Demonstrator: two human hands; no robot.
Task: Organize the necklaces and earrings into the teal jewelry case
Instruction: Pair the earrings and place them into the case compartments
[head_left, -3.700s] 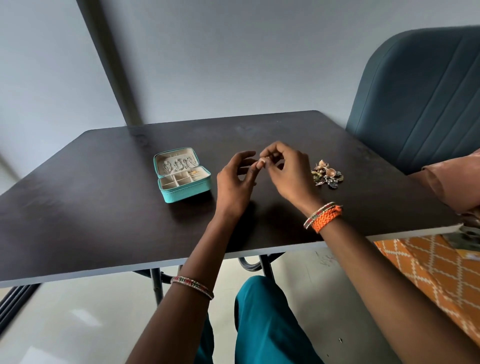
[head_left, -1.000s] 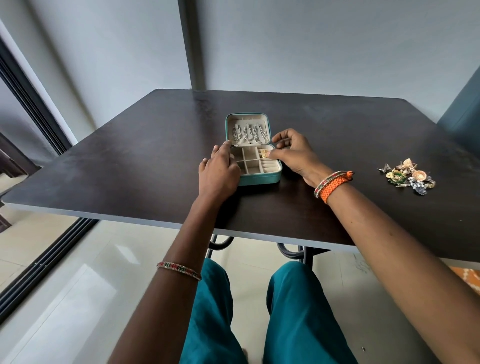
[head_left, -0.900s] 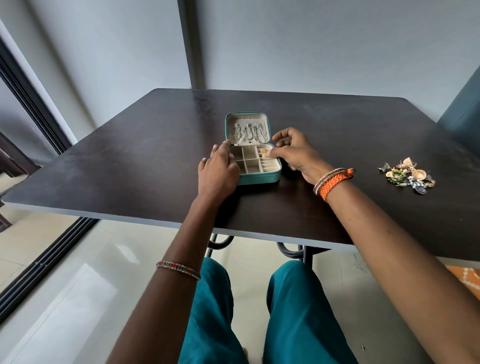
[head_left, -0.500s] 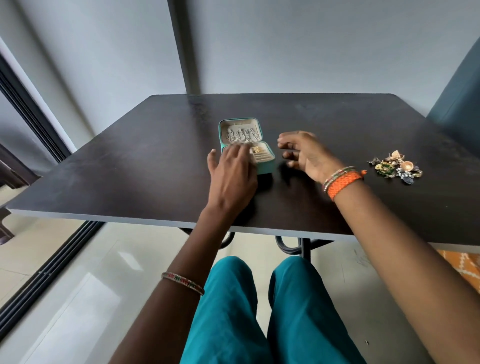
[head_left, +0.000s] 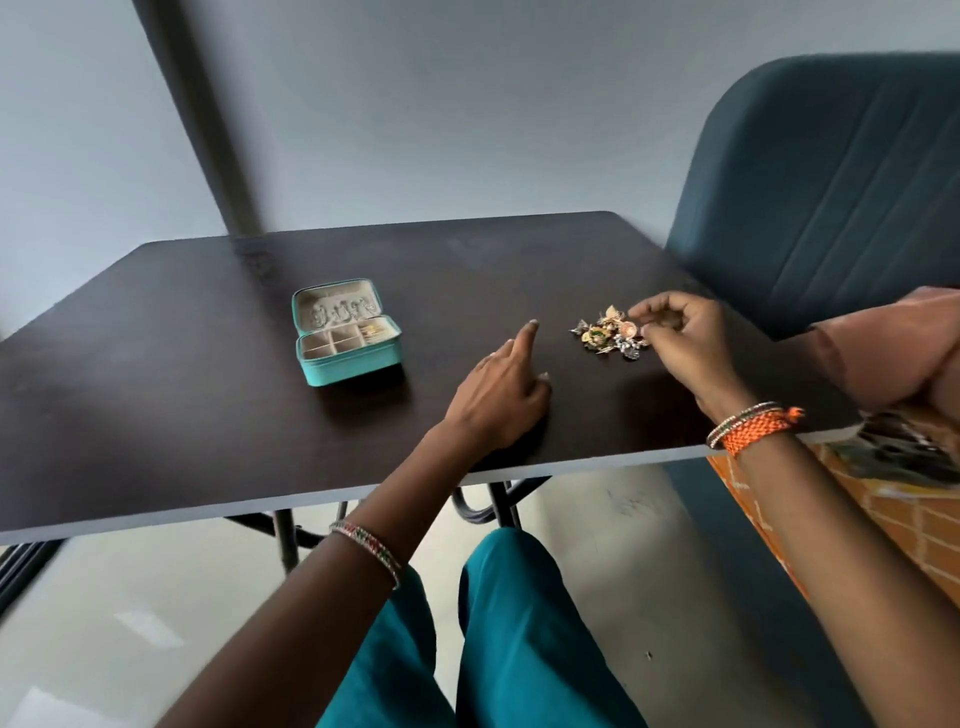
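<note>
Teal leatherette covers the jewelry case (head_left: 349, 332), which sits open left of the frame's centre on the dark tabletop (head_left: 156, 374). Its raised lid faces the camera with silvery necklaces (head_left: 340, 310) hanging against the cream lining. The divided tray below holds a few small gold pieces in its far right compartment; the other compartments are too small to read.

The pile of earrings (head_left: 609, 333) lies right of centre, well apart from the case. The right hand (head_left: 685, 340) is at the pile's right edge, its grip narrowed: thumb and forefinger are curled close together over the peach and gold pieces. Blur hides whether they actually pinch one.

The left hand (head_left: 501, 392) rests on the tabletop between case and pile, touching neither. Its grip is slack and holds nothing, with the forefinger stretched toward the upper right and the other fingers loosely bent.

An orange braided band (head_left: 756, 428) and thin bangles circle the right wrist. A beaded bangle (head_left: 366, 545) sits on the left forearm. A blue-grey chair back (head_left: 831, 187) fills the upper right.
</note>
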